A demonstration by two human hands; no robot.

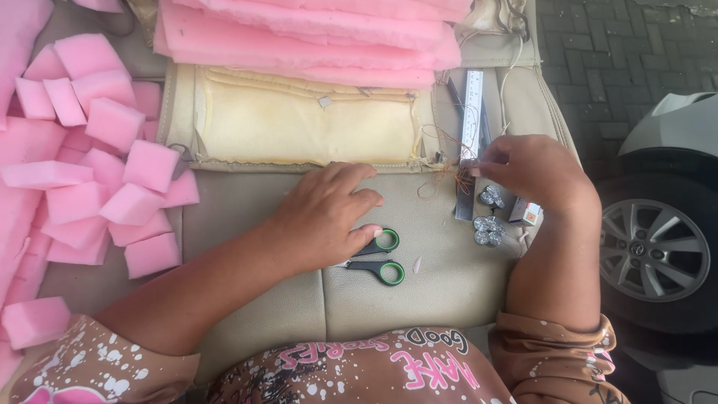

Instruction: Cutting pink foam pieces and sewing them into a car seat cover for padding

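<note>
Your left hand (325, 217) rests flat, fingers spread, covering the blades of the scissors (378, 256) on the beige seat cover (419, 292); their black handles carry green-lined loops. Your right hand (527, 168) pinches thin orange thread (437, 179) beside the steel ruler (470, 142).

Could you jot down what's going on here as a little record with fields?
Surface: beige seat cover, spread flat
Left hand: rests on black scissors with green handles
Right hand: fingertips at orange thread, beside a metal ruler
By right hand: two shiny metal clusters, small box
Left side: pink foam blocks
Top: pink foam sheets
Right edge: car wheel
</note>
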